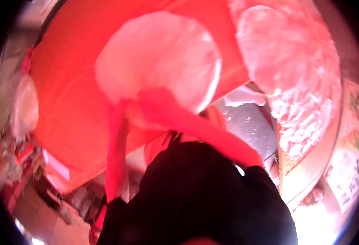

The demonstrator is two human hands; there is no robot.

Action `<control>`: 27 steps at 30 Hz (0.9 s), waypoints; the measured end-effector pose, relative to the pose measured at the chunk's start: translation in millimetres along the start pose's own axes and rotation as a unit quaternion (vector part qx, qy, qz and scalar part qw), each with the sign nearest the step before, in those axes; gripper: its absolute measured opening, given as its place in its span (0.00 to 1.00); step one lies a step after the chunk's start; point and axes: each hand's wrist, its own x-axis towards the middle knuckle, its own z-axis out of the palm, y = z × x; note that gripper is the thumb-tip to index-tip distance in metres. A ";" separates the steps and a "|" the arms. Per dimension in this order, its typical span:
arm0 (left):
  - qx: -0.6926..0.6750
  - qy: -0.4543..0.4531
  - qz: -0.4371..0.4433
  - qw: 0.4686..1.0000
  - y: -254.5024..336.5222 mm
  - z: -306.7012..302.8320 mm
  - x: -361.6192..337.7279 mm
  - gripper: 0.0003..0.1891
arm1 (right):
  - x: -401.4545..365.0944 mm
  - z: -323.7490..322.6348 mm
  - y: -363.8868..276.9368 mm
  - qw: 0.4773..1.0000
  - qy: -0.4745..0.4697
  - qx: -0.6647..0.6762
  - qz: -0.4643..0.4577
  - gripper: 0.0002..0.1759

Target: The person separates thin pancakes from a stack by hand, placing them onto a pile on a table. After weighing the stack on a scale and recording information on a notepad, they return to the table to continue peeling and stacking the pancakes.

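A large round pale sheet [163,53], thin and slightly wrinkled, lies on the red table [73,81]. My right hand [157,107] rests at the sheet's near edge, its fingers smeared by blur. Beside it, my left hand [124,108] touches or nearly touches the same edge; its fingers are not clear. The two hands are close together. Whether either one grips the sheet cannot be made out.
On the right, a long surface [285,61] is covered with overlapping pale, shiny sheets. Another pale round thing [25,106] stands beyond the table's left side. Printed paper or board [346,163] is at far right. Mixed items lie at lower left.
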 end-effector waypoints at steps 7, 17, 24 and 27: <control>-0.044 -0.102 0.063 0.992 14.6 62.0 75.8 0.26 | 71.6 -72.4 -141.5 0.994 0.053 -0.040 -0.082 0.08; -0.050 -0.134 0.104 0.984 41.6 91.2 110.6 0.25 | 121.3 -96.4 -291.0 0.990 0.070 0.001 -0.122 0.07; -0.059 -0.136 0.115 0.982 46.4 98.9 123.7 0.24 | 131.3 -161.0 -271.6 0.979 0.093 -0.116 -0.139 0.07; -0.067 -0.136 0.115 0.982 43.6 99.9 127.9 0.24 | 120.0 -220.4 -203.6 0.929 0.120 -0.316 -0.150 0.05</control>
